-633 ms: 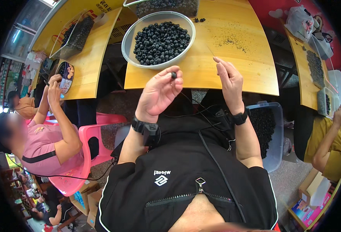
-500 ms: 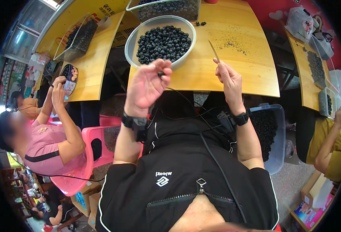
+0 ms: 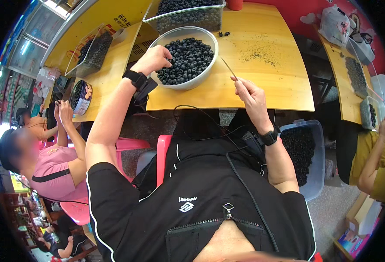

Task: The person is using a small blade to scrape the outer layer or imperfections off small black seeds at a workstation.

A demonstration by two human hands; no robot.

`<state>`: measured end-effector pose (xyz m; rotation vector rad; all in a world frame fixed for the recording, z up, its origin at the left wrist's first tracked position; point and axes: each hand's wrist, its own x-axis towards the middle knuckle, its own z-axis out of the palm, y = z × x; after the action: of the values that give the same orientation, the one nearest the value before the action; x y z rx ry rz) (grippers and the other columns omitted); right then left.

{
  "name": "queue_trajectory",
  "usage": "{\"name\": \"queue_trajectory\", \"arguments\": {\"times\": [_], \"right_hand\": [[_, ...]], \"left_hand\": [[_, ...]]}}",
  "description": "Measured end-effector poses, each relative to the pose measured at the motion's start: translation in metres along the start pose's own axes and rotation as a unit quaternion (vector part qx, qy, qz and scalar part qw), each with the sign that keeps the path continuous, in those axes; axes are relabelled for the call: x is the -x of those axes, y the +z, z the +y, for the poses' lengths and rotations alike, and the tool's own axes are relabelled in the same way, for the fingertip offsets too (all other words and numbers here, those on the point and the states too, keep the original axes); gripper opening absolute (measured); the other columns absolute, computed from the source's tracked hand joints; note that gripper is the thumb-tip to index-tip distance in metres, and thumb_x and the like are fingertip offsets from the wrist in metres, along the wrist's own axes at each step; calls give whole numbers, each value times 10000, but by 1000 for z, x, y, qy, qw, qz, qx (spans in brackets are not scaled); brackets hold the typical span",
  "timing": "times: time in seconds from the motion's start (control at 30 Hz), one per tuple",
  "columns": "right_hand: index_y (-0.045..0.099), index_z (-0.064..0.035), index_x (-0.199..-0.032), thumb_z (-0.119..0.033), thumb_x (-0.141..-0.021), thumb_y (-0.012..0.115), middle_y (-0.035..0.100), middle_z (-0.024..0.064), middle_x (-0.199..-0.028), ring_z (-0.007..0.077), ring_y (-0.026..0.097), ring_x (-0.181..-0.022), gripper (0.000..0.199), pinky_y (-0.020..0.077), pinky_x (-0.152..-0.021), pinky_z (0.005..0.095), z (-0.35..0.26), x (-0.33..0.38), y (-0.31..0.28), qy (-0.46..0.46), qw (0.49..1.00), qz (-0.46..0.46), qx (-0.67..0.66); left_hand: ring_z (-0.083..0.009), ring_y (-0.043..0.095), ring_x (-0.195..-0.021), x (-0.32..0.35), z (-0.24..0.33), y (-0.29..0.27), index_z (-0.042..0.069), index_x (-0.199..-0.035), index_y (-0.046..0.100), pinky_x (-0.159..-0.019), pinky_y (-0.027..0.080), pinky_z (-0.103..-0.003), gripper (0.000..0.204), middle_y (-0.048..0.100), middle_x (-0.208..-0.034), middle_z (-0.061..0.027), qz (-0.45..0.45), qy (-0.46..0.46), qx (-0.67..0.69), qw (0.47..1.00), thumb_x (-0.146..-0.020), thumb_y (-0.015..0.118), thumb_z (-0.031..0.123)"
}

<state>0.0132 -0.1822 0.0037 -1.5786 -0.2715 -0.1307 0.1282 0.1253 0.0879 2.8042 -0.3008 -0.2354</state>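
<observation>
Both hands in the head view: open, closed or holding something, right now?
Left hand: at the dark round pieces in the bowl; whether it grips any cannot be told.
Right hand: closed, holding a thin blade.

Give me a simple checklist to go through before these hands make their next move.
1. Left hand at the dark round pieces: ok, fingertips among them.
2. Left hand's grip on a piece: cannot tell, fingertips partly hidden.
3. Right hand holding the thin tool: ok, pinched in its fingers.
4. Round bowl upright on the table: ok.
5. Table free of crumbs: not ok, some lie scattered right of the bowl.
</observation>
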Motion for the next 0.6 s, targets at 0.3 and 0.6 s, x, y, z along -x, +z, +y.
{"name": "queue_trajectory", "arguments": {"times": [0.3, 0.6], "right_hand": [[558, -13, -1103, -305, -1013, 429, 583, 35, -708, 69, 480, -539, 332, 375, -486, 182, -16, -15, 23, 205, 920, -128, -308], [562, -27, -1047, -339, -1007, 435, 549, 11, -672, 47, 430, -510, 340, 345, -473, 176, 7, -21, 28, 286, 897, -138, -308]], "left_hand": [[-127, 610, -691, -7, -15, -1, -4, -986, 681, -617, 477, -268, 229, 685, -824, -92, 55, 54, 64, 995, -800, 670, 129], [-56, 459, -630, 93, 48, 26, -47, -1260, 522, -578, 396, -193, 344, 626, -1001, -87, -113, 39, 772, 624, -932, 519, 55]]}}
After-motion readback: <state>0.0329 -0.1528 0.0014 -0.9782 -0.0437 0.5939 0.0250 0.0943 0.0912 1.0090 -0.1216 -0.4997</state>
